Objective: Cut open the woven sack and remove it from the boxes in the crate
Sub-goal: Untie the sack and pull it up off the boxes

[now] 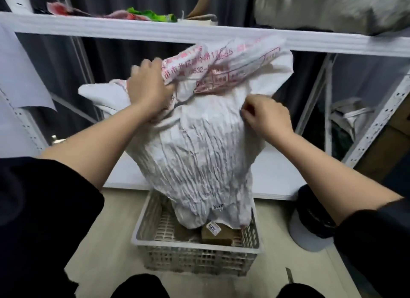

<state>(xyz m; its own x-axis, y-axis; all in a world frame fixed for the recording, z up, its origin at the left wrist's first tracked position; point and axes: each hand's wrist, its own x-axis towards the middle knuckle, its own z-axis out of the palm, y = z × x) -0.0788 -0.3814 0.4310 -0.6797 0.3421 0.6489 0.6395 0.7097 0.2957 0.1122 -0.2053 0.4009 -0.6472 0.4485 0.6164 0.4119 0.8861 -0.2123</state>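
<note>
A white woven sack point(199, 151) with red print near its top stands bunched and wrinkled, raised above a white perforated plastic crate point(195, 251) on the floor. My left hand point(148, 87) grips the sack's upper left folds. My right hand point(266, 116) pinches the fabric on its right side. The sack's lower end still hangs inside the crate. Below that end a brown cardboard box point(219, 233) with a white label shows in the crate; other contents are hidden by the sack.
A white metal shelving rack point(155, 31) stands right behind the crate, its beam level with the sack's top, with a low white shelf board point(277, 180) behind it. A dark round object point(312, 220) sits on the floor at right. Colourful bags lie on the upper shelf.
</note>
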